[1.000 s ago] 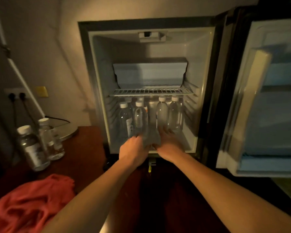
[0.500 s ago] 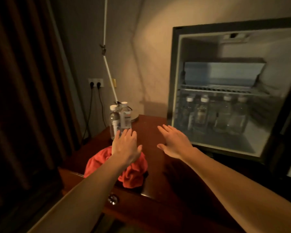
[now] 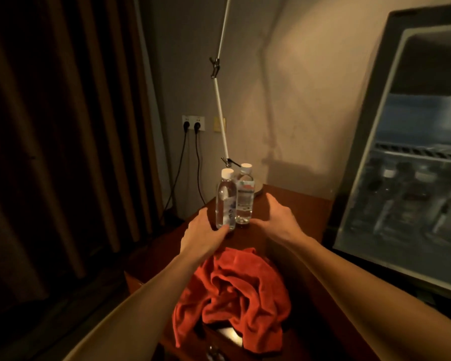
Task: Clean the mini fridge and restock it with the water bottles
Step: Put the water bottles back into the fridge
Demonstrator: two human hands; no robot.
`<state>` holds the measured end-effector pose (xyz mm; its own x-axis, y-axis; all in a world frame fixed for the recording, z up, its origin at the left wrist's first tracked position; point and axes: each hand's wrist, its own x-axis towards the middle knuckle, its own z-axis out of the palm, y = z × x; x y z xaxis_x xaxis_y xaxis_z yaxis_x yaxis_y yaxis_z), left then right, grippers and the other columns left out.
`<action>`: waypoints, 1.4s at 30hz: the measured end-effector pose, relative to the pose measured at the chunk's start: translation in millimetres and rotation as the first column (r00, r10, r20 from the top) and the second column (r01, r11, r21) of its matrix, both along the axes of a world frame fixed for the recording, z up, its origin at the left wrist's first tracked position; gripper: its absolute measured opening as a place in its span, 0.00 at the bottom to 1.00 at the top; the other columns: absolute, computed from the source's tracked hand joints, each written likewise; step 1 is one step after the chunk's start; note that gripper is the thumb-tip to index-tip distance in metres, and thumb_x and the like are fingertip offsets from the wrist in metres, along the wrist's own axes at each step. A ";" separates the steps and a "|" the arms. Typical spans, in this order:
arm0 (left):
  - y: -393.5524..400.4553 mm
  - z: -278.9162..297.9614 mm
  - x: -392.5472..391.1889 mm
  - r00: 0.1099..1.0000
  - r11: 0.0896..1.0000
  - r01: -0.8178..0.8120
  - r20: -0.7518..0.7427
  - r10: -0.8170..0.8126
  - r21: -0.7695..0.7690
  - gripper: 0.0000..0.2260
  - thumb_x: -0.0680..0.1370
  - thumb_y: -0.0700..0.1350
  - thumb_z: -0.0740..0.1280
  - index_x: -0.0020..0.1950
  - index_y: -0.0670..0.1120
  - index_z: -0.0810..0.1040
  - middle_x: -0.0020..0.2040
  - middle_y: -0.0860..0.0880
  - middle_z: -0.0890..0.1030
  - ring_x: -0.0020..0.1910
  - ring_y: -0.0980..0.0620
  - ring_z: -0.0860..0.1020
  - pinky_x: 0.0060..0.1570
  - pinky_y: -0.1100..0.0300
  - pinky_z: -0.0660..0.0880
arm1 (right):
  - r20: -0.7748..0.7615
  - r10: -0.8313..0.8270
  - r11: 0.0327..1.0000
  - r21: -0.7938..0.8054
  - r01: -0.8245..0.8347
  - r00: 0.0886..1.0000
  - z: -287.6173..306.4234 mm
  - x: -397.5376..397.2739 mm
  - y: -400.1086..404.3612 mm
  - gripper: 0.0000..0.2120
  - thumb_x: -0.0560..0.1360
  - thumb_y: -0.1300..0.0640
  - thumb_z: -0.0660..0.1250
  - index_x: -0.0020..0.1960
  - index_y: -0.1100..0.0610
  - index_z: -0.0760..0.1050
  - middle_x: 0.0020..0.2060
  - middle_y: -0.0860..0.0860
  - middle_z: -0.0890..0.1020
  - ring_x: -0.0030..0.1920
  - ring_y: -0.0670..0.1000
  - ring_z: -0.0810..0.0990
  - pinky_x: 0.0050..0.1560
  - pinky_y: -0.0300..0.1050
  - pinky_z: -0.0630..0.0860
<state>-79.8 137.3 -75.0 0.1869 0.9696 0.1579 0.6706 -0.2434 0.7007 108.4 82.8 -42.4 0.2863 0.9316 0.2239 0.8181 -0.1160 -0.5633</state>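
Observation:
Two clear water bottles with white caps stand side by side on the dark wooden table: the nearer bottle and the one behind it. My left hand reaches in from the left, fingers loosely spread, thumb touching the nearer bottle's base. My right hand hovers spread just right of the rear bottle and grips nothing. The open mini fridge fills the right edge, blurred, with several bottles standing under its wire shelf.
A crumpled red cloth lies on the table under my forearms. A white lamp pole rises from a round base behind the bottles. Brown curtains hang at left, with plugged wall sockets beside them.
My hands left the fridge interior and swung left with my view. They passed over the red cloth and now flank the two bottles on the table.

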 end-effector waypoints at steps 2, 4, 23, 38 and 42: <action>17.4 -5.9 8.2 0.992 0.999 0.009 0.124 -0.004 -0.042 0.37 0.71 0.59 0.72 0.75 0.48 0.63 0.69 0.45 0.74 0.67 0.44 0.73 0.64 0.50 0.71 | -0.131 -0.049 0.999 0.005 0.050 0.990 -5.2 0.5 22.2 0.43 0.71 0.47 0.74 0.77 0.57 0.55 0.72 0.56 0.68 0.72 0.57 0.66 0.69 0.49 0.65; 31.1 -10.0 17.2 0.981 0.999 0.030 0.195 -0.023 -0.035 0.38 0.70 0.57 0.74 0.75 0.47 0.63 0.68 0.46 0.75 0.67 0.45 0.73 0.64 0.52 0.71 | -0.217 -0.052 0.998 0.032 0.060 0.975 -9.5 2.8 41.2 0.43 0.70 0.48 0.75 0.77 0.58 0.57 0.72 0.55 0.69 0.72 0.57 0.66 0.68 0.47 0.64; 52.5 -20.1 38.8 0.944 0.985 -0.016 0.327 -0.041 0.172 0.24 0.65 0.50 0.80 0.57 0.49 0.77 0.48 0.54 0.82 0.50 0.54 0.80 0.54 0.51 0.78 | -0.324 -0.065 0.970 0.201 0.136 0.944 -30.6 10.4 67.0 0.27 0.63 0.52 0.79 0.57 0.52 0.71 0.52 0.49 0.81 0.51 0.48 0.79 0.46 0.36 0.71; -113.3 39.9 106.0 0.897 0.928 0.216 0.314 -0.311 0.304 0.18 0.64 0.51 0.81 0.46 0.49 0.77 0.38 0.58 0.79 0.38 0.65 0.77 0.37 0.71 0.71 | -0.360 -0.169 0.873 0.377 0.309 0.917 7.8 83.0 -147.6 0.29 0.63 0.51 0.81 0.58 0.52 0.71 0.48 0.43 0.79 0.48 0.43 0.78 0.45 0.30 0.72; -153.5 40.0 157.0 0.853 0.900 0.343 0.313 -0.418 0.268 0.20 0.63 0.52 0.81 0.47 0.50 0.76 0.41 0.55 0.82 0.40 0.62 0.80 0.41 0.60 0.80 | -0.410 -0.217 0.836 0.390 0.386 0.886 10.4 125.9 -200.2 0.31 0.62 0.50 0.81 0.60 0.52 0.73 0.50 0.46 0.82 0.50 0.45 0.81 0.52 0.42 0.79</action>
